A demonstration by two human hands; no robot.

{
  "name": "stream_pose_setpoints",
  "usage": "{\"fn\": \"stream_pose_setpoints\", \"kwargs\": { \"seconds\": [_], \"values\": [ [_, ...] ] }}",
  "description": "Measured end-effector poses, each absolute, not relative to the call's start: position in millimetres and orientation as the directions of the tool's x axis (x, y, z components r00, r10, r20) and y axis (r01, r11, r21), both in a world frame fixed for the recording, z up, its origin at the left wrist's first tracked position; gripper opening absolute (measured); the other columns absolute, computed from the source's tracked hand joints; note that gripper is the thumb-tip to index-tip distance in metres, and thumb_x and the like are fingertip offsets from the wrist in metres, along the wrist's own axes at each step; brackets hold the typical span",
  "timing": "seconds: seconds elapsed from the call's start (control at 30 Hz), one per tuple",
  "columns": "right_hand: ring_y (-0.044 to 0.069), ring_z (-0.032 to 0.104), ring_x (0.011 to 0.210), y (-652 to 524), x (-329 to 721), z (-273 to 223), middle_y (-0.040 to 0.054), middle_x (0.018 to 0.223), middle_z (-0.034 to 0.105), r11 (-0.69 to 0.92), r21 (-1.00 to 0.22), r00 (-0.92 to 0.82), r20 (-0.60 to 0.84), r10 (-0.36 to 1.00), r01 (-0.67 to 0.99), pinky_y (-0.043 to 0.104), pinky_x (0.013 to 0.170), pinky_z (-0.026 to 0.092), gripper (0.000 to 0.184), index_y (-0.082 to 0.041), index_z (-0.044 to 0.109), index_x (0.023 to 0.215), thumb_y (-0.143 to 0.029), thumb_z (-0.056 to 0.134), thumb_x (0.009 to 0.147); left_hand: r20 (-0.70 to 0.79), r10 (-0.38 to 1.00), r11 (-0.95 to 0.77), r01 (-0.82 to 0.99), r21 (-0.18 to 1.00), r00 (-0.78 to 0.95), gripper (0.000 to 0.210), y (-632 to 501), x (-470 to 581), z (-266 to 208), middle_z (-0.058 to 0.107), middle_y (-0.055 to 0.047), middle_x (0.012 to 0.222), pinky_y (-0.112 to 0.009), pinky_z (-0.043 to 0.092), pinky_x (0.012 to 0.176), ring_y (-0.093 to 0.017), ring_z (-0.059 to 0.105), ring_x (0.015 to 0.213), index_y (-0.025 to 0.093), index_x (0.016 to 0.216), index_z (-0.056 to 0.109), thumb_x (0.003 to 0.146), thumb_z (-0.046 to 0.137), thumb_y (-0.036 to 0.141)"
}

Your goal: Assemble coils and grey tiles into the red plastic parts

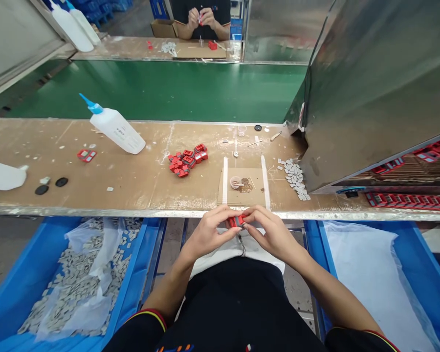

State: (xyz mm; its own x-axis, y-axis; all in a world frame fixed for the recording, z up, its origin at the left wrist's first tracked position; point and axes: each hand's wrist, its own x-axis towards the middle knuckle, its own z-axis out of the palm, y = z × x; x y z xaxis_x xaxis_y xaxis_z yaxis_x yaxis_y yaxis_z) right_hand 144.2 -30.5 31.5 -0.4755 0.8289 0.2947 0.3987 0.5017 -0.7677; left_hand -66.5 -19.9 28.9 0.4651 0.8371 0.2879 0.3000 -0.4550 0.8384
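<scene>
While we face the long brown cardboard-covered bench [150, 193], a smooth green conveyor belt [176, 90] runs along its far side, and a big grey sheet-metal housing [370, 88] rises at its right end. Below the bench's near edge we have, to our left, a blue plastic bin [132, 288] of loose grey chips and crumpled white sheeting, and to our right, a second blue plastic bin [421, 278] lined with white sheeting. On the bench's left half we see a white plastic bottle with a blue nozzle [117, 129]. Close to the bench's near edge, a flat brown cardboard sheet [247, 173] lies between two white strips.

Just at that edge of the bench, our left hand [209, 232] and our right hand [269, 230] meet, fingertips and thumbs of both grasping one small red plastic piece with a grey patch [236, 221]. On the bench, left of the middle, sits a heap of red and grey plastic pieces [187, 161]; toward its right end lies a scatter of flat grey rectangular tiles [296, 181]. Smallest, near the bench's front edge, is a round clear plastic cup [235, 183].
</scene>
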Motion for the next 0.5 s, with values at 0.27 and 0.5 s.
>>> {"fn": "stream_pose_setpoints", "kwargs": {
  "seconds": [0.27, 0.5],
  "values": [
    [0.018, 0.058, 0.079, -33.3, 144.2, 21.5, 0.004, 0.085, 0.058, 0.494, -0.757, -0.456, 0.291, 0.841, 0.428, 0.029, 0.069, 0.047, 0.015, -0.023, 0.049, 0.086, -0.016, 0.047, 0.1, 0.237, 0.828, -0.419, 0.28, 0.864, 0.508, 0.023, -20.7, -61.8, 23.9, 0.066, -0.006, 0.087, -0.028, 0.054, 0.073, -0.016, 0.063, 0.075, 0.016, 0.112, 0.071, 0.094, 0.065, 0.029],
    [0.019, 0.066, 0.086, -72.3, 168.2, 18.9, 0.0061, 0.093, 0.068, 0.268, -0.836, -0.192, 0.198, 0.961, 0.479, 0.03, 0.076, 0.052, 0.016, -0.023, 0.058, 0.086, -0.024, 0.05, 0.1, 0.1, 0.84, -0.328, 0.353, 0.876, 0.533, 0.04, -0.4, -81.9, 25.5, 0.075, -0.009, 0.1, -0.033, 0.058, 0.074, -0.02, 0.069, 0.078, 0.02, 0.12, 0.07, 0.093, 0.061, 0.049]
  ]
}}
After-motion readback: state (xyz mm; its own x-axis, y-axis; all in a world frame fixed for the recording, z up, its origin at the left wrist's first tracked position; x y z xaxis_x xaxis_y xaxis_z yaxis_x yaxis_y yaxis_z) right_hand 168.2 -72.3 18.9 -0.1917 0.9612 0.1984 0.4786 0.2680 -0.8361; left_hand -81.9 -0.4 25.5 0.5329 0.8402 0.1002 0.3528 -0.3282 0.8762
